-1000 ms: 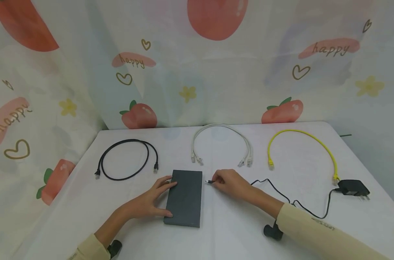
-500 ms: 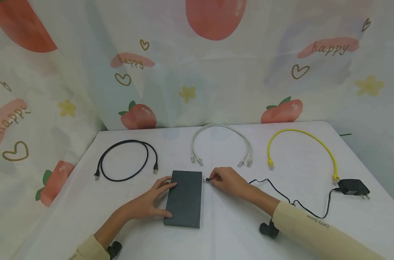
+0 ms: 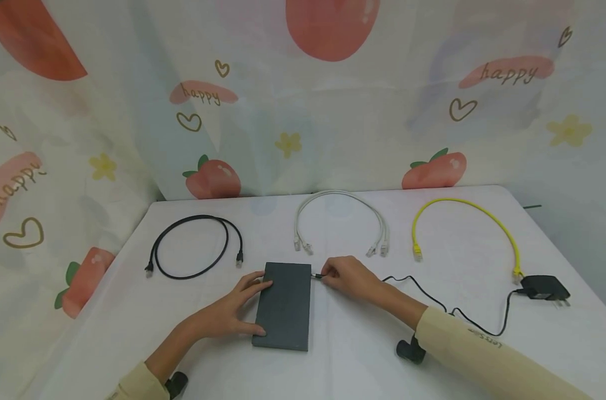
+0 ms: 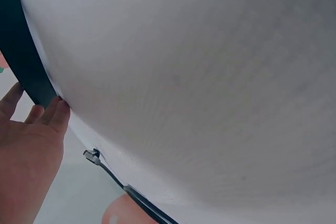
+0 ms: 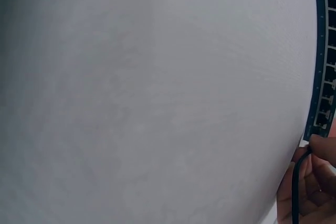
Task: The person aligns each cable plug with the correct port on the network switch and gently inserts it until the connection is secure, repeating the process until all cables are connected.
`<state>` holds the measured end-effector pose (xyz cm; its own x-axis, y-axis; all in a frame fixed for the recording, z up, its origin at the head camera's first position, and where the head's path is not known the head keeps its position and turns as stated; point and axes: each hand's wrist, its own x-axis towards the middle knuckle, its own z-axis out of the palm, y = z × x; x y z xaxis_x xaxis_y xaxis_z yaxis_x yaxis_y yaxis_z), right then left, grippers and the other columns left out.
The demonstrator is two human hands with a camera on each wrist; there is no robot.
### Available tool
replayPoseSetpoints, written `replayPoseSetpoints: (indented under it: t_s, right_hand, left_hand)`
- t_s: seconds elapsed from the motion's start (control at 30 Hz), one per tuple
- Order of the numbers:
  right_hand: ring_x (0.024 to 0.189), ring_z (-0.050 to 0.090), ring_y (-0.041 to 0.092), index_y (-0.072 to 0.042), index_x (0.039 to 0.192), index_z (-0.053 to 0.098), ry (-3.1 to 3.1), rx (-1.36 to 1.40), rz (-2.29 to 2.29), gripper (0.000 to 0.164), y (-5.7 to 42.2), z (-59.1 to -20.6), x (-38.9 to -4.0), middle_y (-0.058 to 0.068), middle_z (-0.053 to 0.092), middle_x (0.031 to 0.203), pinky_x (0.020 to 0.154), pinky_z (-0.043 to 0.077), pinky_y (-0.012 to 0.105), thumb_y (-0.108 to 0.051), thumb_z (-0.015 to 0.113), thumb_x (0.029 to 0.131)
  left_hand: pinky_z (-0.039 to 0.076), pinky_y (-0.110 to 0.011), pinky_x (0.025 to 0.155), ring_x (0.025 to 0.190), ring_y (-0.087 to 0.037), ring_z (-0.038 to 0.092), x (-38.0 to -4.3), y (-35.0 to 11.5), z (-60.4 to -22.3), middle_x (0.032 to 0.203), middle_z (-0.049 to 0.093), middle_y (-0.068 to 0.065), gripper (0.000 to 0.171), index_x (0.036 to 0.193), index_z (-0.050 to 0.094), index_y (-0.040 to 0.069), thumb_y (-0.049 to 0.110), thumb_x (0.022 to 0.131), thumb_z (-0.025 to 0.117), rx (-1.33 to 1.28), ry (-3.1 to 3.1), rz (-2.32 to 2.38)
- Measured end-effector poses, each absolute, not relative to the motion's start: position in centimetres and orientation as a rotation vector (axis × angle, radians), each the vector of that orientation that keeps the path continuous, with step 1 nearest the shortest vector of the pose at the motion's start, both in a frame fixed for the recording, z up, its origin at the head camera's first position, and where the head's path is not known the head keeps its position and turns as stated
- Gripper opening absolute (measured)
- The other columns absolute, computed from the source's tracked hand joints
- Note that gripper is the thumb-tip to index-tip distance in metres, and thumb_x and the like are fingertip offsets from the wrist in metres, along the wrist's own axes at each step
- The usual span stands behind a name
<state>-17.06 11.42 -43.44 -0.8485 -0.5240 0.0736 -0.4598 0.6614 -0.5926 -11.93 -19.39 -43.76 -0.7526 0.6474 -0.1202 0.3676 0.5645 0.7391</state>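
A dark grey network switch (image 3: 283, 311) lies flat on the white table, its row of ports (image 5: 326, 72) along the right side in the right wrist view. My left hand (image 3: 228, 311) rests on its left edge, fingers spread, with the thumb near the front corner and fingertips toward the back; the left wrist view shows this hand (image 4: 34, 140) against the side. Between thumb and fingers, my right hand (image 3: 352, 280) pinches the power adapter's plug (image 3: 317, 275). The plug tip meets the switch's right side near its far end. How deep it sits cannot be seen.
The black power adapter (image 3: 544, 288) lies at the right, joined to the plug by its cord (image 3: 427, 294). Behind the switch lie a black Ethernet cable (image 3: 183, 276), grey Ethernet cables (image 3: 340, 193) and a yellow Ethernet cable (image 3: 452, 200). A printed curtain (image 3: 332, 122) stands behind the table.
My right hand has moved slightly left, bringing the plug from a small gap up to the switch's right side. The left hand and switch stay in place.
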Motion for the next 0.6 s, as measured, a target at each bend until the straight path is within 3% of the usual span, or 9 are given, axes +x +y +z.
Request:
replayPoseSetpoints:
  t_s: [0.6]
  right_hand:
    - [0.069, 0.055, 0.005, -0.005, 0.089, 0.067, 2.754, -0.827, -0.985, 0.005, 11.51, -43.57, -17.40, -0.005, 0.063, 0.077, 0.064, 0.048, 0.025, -0.006, 0.069, 0.085]
  left_hand:
    - [0.027, -0.053, 0.105, 0.140, -0.029, 0.013, -11.87, -19.43, -43.79, 0.155, 0.005, -0.005, 0.091, 0.149, 0.029, 0.022, 0.049, 0.076, 0.075, 0.811, 2.432, 0.998]
